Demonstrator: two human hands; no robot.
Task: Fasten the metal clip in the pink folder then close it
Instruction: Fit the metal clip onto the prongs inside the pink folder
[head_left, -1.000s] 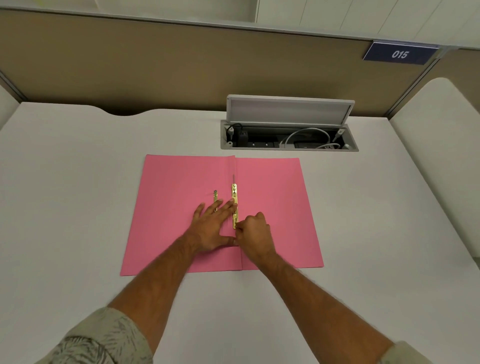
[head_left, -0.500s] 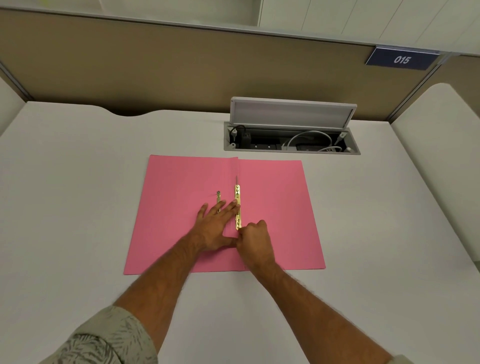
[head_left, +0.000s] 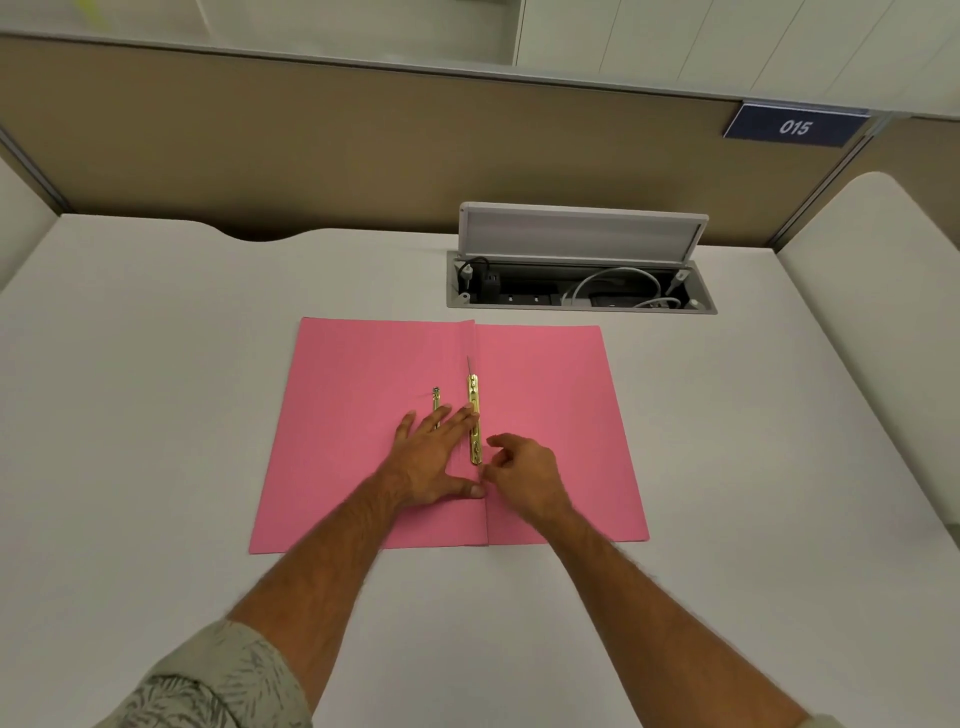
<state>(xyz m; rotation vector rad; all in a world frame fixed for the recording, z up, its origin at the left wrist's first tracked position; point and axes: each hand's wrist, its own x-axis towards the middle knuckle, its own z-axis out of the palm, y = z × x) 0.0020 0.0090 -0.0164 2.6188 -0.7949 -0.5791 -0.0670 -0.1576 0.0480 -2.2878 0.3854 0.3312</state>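
Note:
The pink folder lies open and flat on the white desk. A brass metal clip bar runs along the spine fold, with a thin prong sticking out beyond its far end. A second brass strip lies on the left leaf, partly under my fingers. My left hand presses flat on the left leaf, fingers spread, fingertips touching the clip bar. My right hand hovers just right of the bar's near end, fingers loosely curled and holding nothing.
An open cable box with its lid raised, holding sockets and white cables, is set into the desk behind the folder. A tan partition stands at the back. A neighbouring white desk sits to the right.
My right hand has let go of the clip bar's near end and drawn slightly right, fingers opening. My left hand stays flat on the folder.

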